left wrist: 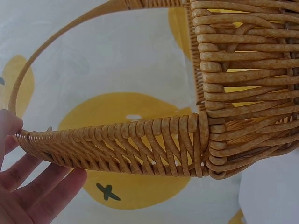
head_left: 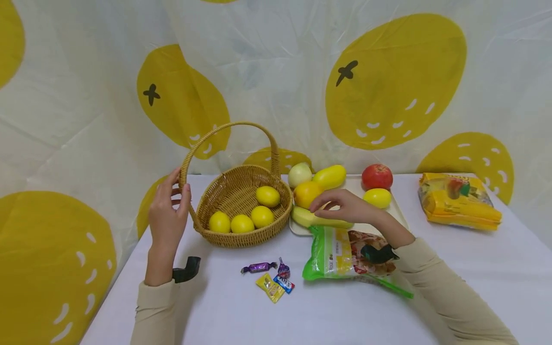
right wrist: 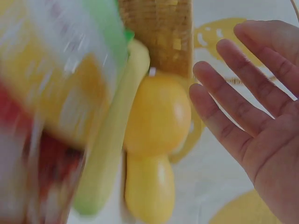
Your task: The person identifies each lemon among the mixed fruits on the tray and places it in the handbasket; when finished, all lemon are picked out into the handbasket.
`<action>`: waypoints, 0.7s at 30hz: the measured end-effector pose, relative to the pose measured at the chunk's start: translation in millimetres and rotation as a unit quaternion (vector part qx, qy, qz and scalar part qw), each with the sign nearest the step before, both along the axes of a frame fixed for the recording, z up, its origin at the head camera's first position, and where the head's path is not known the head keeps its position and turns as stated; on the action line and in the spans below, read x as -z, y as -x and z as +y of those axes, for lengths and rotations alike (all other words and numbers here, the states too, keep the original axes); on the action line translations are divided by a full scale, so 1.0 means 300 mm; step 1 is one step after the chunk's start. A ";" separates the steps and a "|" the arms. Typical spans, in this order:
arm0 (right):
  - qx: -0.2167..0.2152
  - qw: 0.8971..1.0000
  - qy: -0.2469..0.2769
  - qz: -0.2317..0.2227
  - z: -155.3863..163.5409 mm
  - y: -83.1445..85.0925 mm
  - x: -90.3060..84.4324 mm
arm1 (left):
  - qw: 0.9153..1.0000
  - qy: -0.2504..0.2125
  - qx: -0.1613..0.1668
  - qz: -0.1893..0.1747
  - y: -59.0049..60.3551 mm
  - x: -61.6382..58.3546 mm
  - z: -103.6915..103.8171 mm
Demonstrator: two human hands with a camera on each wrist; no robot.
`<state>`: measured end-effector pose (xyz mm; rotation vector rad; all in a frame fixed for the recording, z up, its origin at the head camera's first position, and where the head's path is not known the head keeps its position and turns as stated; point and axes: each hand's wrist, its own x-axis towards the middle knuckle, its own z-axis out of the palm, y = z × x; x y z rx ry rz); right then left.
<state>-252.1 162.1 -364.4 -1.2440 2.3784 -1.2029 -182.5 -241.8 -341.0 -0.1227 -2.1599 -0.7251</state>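
A wicker basket (head_left: 241,242) stands upright on the table with several lemons (head_left: 242,224) inside. My left hand (head_left: 169,206) holds the left side of its arched handle (left wrist: 117,144) between thumb and fingers. Over the banana (head_left: 321,219), beside the orange (head_left: 308,193), hovers my right hand (head_left: 345,207). Its fingers are spread and hold nothing in the right wrist view. Both fruits lie at the left of a pale tray (head_left: 400,216). Behind them sit a pale round fruit (head_left: 299,175) and a long yellow fruit (head_left: 330,177).
A green-edged food bag (head_left: 334,254) lies in front of the tray under my right wrist. Several wrapped candies (head_left: 259,268) lie before the basket. A red fruit (head_left: 377,177) and another lemon (head_left: 377,198) are at the tray's right; a yellow package (head_left: 457,201) lies farther right.
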 end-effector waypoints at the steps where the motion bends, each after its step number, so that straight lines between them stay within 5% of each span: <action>1: 0.006 1.000 0.002 0.006 0.019 -0.001 0.002 | 1.000 0.000 0.000 0.001 0.001 0.000 0.001; 10: 0.086 0.995 0.019 0.046 0.204 -0.013 0.025 | 1.000 0.004 0.004 0.006 0.011 -0.002 0.007; 21: 0.184 0.976 -0.072 0.096 0.366 0.027 0.081 | 1.000 0.004 0.002 0.008 0.008 0.005 -0.002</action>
